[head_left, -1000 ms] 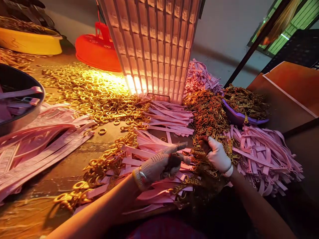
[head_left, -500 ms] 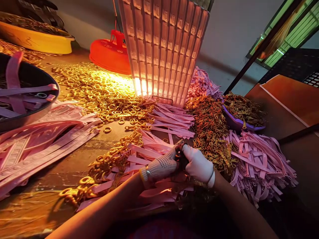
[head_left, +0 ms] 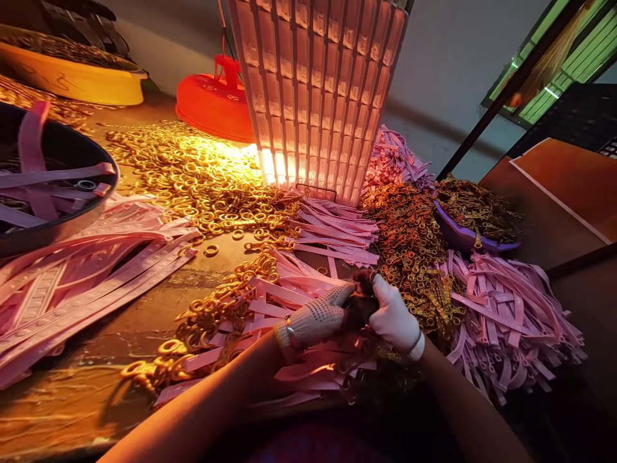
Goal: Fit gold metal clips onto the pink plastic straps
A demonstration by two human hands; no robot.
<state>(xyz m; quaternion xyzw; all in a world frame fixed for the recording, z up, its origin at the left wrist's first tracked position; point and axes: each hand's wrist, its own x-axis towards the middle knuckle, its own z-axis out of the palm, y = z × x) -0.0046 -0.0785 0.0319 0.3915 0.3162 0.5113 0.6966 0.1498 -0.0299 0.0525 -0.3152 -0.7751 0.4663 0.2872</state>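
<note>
My left hand (head_left: 321, 319), in a knitted glove with dark dots, and my right hand (head_left: 396, 319), in a white glove, are close together above the strap pile. The fingers of both look dark and are curled inward; what they pinch is too dark and small to make out. Under and beside my left hand lie pink straps (head_left: 274, 289), with brass-coloured rings and clasps (head_left: 212, 308) at their ends. Just beyond my hands is another bundle of pink straps (head_left: 335, 228). A heap of brass-coloured clasps (head_left: 409, 247) rises beyond my right hand.
A red lamp (head_left: 214, 106) lights a heap of metal rings (head_left: 193, 170) beside a tall ribbed panel (head_left: 322, 96). Pink straps (head_left: 91, 276) and a dark bowl (head_left: 103, 199) are left; a yellow basin (head_left: 110, 83) stands behind. Right are a purple tray (head_left: 456, 231) and more straps (head_left: 515, 315).
My right hand has turned a little and shifted slightly right, its thumb now pointing more upward. My left hand stays close beside it. The whole view has moved slightly.
</note>
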